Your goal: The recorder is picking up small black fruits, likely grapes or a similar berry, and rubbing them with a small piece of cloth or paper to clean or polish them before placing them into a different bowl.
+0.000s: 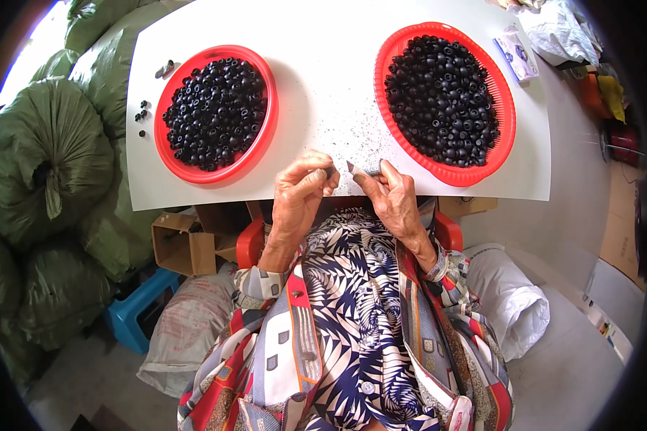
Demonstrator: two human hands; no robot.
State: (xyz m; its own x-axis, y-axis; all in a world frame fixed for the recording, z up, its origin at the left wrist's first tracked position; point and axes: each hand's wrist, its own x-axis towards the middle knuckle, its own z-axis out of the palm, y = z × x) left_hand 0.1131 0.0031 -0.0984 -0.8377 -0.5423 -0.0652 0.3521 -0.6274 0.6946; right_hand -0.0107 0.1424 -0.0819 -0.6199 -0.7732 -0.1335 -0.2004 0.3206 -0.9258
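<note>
Black cap (330,172) is pinched between the thumb and fingertips of the left hand (302,183), above the near edge of a white table (323,65); it is partly hidden by the fingers, so its exact shape cannot be told. A small knife (351,167) is gripped in the right hand (394,195), its handle mostly covered; its dark, pointed blade is held just beside the cap, apart from it. Dark crumbs (352,136) are scattered on the table beyond both hands; on the left a red bowl (272,115) is filled with small black caps, and on the right a red basket (507,118) (ribbed along its side) is heaped with more. A few loose caps (142,115) are left beside the bowl; green sacks (47,147) are piled on the floor at far left.
</note>
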